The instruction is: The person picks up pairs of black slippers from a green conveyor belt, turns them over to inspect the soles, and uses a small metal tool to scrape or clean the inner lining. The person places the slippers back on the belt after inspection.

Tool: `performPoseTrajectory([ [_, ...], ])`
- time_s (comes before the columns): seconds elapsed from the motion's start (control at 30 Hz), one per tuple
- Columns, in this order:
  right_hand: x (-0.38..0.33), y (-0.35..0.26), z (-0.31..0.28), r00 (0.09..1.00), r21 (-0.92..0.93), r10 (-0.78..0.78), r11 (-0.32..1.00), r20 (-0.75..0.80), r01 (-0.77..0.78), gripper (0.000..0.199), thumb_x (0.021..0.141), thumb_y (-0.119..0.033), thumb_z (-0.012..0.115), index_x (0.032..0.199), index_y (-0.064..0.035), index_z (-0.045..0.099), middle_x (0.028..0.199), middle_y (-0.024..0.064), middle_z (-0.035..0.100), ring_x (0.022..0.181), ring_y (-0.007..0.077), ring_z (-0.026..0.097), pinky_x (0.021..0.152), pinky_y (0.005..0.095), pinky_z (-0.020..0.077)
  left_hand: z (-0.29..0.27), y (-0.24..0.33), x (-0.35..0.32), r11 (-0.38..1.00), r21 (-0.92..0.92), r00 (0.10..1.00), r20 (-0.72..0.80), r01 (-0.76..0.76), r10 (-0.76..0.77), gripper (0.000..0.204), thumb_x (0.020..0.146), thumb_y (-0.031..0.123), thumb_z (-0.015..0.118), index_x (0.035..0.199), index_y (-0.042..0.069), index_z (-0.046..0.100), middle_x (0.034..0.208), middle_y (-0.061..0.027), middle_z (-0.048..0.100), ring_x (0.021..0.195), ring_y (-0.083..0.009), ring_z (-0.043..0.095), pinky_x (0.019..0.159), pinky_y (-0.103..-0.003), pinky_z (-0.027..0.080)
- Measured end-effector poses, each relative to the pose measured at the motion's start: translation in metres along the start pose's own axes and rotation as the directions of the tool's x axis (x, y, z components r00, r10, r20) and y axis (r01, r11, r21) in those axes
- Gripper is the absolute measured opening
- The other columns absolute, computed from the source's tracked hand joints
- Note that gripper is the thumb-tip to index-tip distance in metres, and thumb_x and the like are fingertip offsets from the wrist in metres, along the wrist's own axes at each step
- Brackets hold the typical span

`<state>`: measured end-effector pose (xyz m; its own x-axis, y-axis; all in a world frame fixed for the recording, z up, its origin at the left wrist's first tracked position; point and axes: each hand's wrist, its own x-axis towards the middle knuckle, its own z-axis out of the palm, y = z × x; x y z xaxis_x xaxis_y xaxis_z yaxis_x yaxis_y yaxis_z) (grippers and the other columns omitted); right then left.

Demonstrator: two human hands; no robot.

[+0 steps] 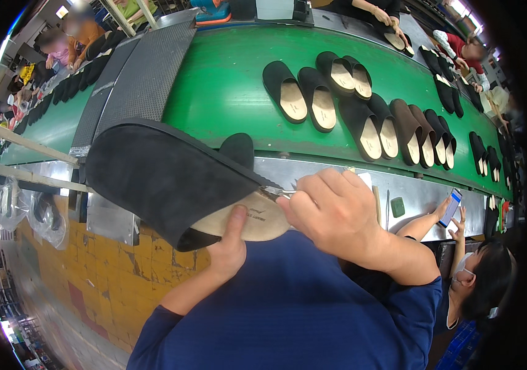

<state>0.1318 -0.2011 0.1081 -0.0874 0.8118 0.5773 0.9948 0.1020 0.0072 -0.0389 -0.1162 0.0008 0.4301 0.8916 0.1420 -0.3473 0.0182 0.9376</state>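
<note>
Green conveyor belt [226, 92] carries rows of finished black and brown slippers [362, 117], well apart from the piece in hand; a steel ledge [411, 197] runs along its near edge.

Black suede slipper [165, 176] is held up in front of the chest, above the ledge, toe pointing left, open heel end toward the body, tan insole [251, 222] exposed.

Handling, judged: light, one hand is enough. Upper looks soft and napped, so good friction, but it will likely dent and mark under fingertip pressure. Sole and footbed appear stiffer and are the better load path. Best taken at the heel end, thumb on the insole and fingers under the sole.

Left hand [229, 246]: wrapped on the slipper's heel end from below, thumb pressed on the insole, fingers hidden underneath.

Right hand [331, 209]: curled tight around a thin metal tool [274, 192], tip set at the seam where upper meets insole. Tool type cannot be told; only a short silvery end shows.

A person with a phone [453, 206] sits at lower right, uninvolved.
</note>
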Motion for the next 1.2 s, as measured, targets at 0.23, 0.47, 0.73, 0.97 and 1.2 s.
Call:
performPoseTrajectory([
  [0.23,-0.012,0.012,-0.010,0.990,0.103,0.049,0.994,-0.134,-0.036,0.029,0.070,-0.020,0.077,0.067,-0.0095,0.051,0.072,0.0018,0.057,0.063,0.0173,0.053,0.052,0.0294,0.0360,0.010,0.019,0.019,0.959,-0.266,0.980,-0.141,0.099,-0.141,0.041,0.098,0.018,0.055,0.134,0.004,0.041,0.127,-0.0079,0.054,0.118,-0.0197,0.053,0.102,-0.038,0.042],
  [0.47,-0.017,0.007,0.022,0.919,0.537,0.390,0.762,0.067,-0.362,0.032,0.075,-0.021,0.080,0.078,-0.0057,0.051,0.085,0.0068,0.062,0.070,0.0183,0.058,0.058,0.0290,0.0434,0.015,0.009,0.007,0.946,-0.263,0.981,0.023,0.191,-0.192,0.044,0.099,0.023,0.054,0.135,0.003,0.040,0.128,-0.0093,0.053,0.118,-0.0196,0.053,0.102,-0.036,0.042],
  [0.73,-0.051,0.011,0.040,0.679,0.706,0.574,0.230,0.458,-0.670,0.039,0.075,-0.020,0.082,0.086,-0.0044,0.048,0.084,0.0053,0.059,0.074,0.0087,0.051,0.065,0.0251,0.0433,-0.006,0.082,0.010,0.802,0.573,0.577,0.717,-0.169,-0.391,0.040,0.082,0.028,0.074,0.113,0.003,0.067,0.105,-0.0132,0.068,0.102,-0.0259,0.065,0.092,-0.037,0.050],
  [0.97,-0.095,-0.006,0.032,0.749,0.708,0.436,0.294,0.498,-0.642,0.045,0.071,-0.027,0.085,0.077,-0.0056,0.045,0.066,0.0054,0.051,0.059,0.0141,0.046,0.054,0.0293,0.0406,-0.002,0.069,0.049,0.571,0.618,0.544,0.774,-0.540,-0.323,0.032,0.077,0.023,0.074,0.102,0.003,0.067,0.107,-0.0154,0.065,0.099,-0.0341,0.062,0.085,-0.040,0.050],
  [1.2,-0.119,0.000,0.032,0.879,0.766,0.327,0.442,0.348,-0.467,0.040,0.070,-0.025,0.085,0.080,-0.0024,0.053,0.069,0.0086,0.054,0.060,0.0215,0.053,0.054,0.0318,0.0421,0.019,0.039,0.022,0.605,0.698,0.718,0.637,-0.383,-0.281,0.013,0.081,0.015,0.066,0.082,0.002,0.065,0.071,-0.0106,0.061,0.064,-0.0295,0.060,0.059,-0.038,0.048],
])
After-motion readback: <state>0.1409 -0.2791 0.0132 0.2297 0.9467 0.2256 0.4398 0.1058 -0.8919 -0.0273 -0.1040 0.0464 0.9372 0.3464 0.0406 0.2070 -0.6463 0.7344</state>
